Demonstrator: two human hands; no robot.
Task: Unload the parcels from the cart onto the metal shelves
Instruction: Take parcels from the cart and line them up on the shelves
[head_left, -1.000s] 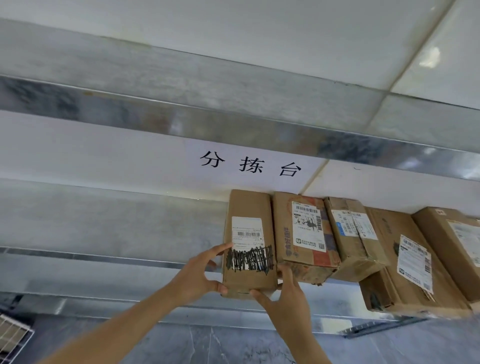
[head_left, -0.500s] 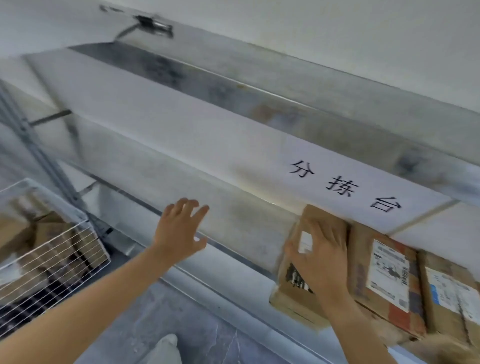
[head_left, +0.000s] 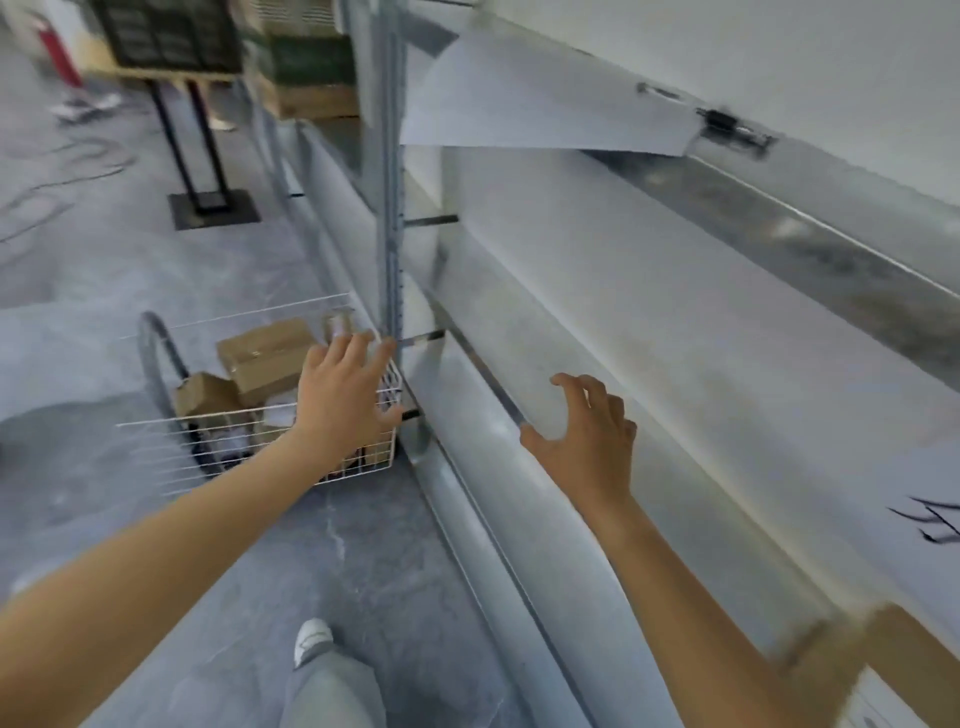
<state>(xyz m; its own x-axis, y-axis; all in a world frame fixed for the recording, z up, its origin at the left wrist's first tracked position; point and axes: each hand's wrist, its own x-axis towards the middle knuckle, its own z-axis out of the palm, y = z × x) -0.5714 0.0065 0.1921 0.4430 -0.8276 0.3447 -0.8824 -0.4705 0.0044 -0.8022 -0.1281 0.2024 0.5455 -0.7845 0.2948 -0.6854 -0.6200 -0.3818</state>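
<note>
Left hand (head_left: 345, 400) spread, empty, over the wire cart (head_left: 260, 421) beside the metal shelves (head_left: 519, 499). Right hand (head_left: 589, 436) open, fingers curled, empty, near the shelves. Parcels (head_left: 265, 356) in cart.

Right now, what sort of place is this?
Probably a parcel sorting depot or warehouse: long metal shelves, a wire cart of cardboard parcels, and stacked crates on the concrete floor beyond.

arms: bare, no sleeves | trousers (head_left: 332, 691): grey | shoe (head_left: 312, 638): white
</note>
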